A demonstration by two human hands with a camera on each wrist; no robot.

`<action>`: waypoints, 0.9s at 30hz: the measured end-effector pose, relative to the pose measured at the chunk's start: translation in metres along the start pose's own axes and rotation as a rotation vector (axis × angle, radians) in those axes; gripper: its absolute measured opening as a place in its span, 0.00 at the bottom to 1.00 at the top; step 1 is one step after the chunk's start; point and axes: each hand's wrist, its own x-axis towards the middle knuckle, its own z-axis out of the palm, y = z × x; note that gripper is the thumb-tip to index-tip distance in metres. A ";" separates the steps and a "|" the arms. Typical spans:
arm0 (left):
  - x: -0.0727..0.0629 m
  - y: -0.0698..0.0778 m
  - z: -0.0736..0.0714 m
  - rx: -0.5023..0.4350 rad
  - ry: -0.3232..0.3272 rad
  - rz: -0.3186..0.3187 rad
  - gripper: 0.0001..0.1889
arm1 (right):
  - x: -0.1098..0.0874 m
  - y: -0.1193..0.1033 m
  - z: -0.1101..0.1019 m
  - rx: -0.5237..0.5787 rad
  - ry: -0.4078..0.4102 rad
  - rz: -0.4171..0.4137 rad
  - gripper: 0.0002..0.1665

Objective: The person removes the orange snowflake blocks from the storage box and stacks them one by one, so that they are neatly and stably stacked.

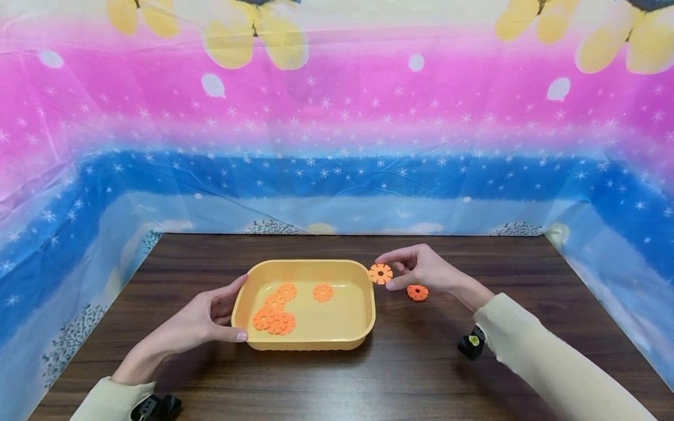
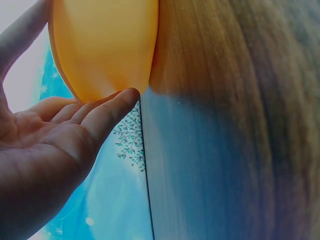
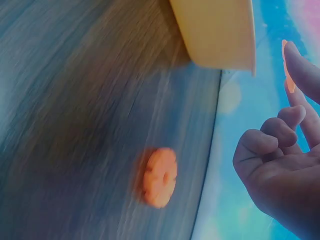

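Right-hand grip (image 1: 421, 270) pinches one slotted orange disc (image 1: 375, 275) between thumb and forefinger, holding it edge-up above the worktop (image 1: 411, 377), just beside the right end of the yellow tray (image 1: 337, 321). Across from it, the left-hand grip (image 1: 202, 318) grasps the tray's left end, thumb on the near corner, fingers along the wall.

Such a disc looks like moulded plastic: probably very light, stiff and hard to break, a little slick on its faces. Its notched rim seems the best place to take hold, with two fingertips at opposite edges. Judging by its thin walls, the tray should be light too, likely to slide if nudged, so steadying it by a wall makes sense.

By count: one tray, one disc in the hand, and one orange piece (image 3: 157, 175) lying on the worktop, thick enough that it may be a stack. Inside the tray, one disc (image 1: 317, 294) lies apart and about five overlap in a cluster (image 1: 281, 325) toward the left; the overlaps leave that number uncertain.
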 end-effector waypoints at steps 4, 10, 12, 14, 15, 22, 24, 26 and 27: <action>-0.001 0.000 -0.001 0.003 0.001 0.004 0.59 | -0.005 0.007 -0.007 -0.010 0.021 0.025 0.31; -0.001 0.001 -0.001 -0.007 -0.006 0.011 0.59 | -0.012 0.018 -0.014 -0.032 0.040 0.032 0.31; -0.001 0.001 -0.001 -0.004 -0.007 0.011 0.59 | -0.015 0.021 -0.016 -0.033 0.046 0.042 0.31; -0.001 0.001 0.000 -0.003 -0.008 0.011 0.59 | -0.018 0.026 -0.019 -0.040 0.052 0.049 0.31; -0.001 0.001 0.000 -0.003 -0.009 0.010 0.59 | -0.019 0.027 -0.020 -0.040 0.056 0.052 0.31; -0.001 0.000 0.000 0.000 -0.011 0.012 0.59 | -0.027 0.040 -0.026 -0.068 0.064 0.071 0.30; -0.001 0.000 0.000 0.003 -0.008 0.010 0.59 | -0.029 0.043 -0.028 -0.085 0.066 0.071 0.30; -0.001 0.000 0.000 0.003 -0.006 0.008 0.59 | -0.032 0.045 -0.029 -0.098 0.067 0.070 0.29; -0.001 0.000 0.000 0.001 -0.006 0.005 0.59 | -0.032 0.046 -0.030 -0.097 0.067 0.070 0.29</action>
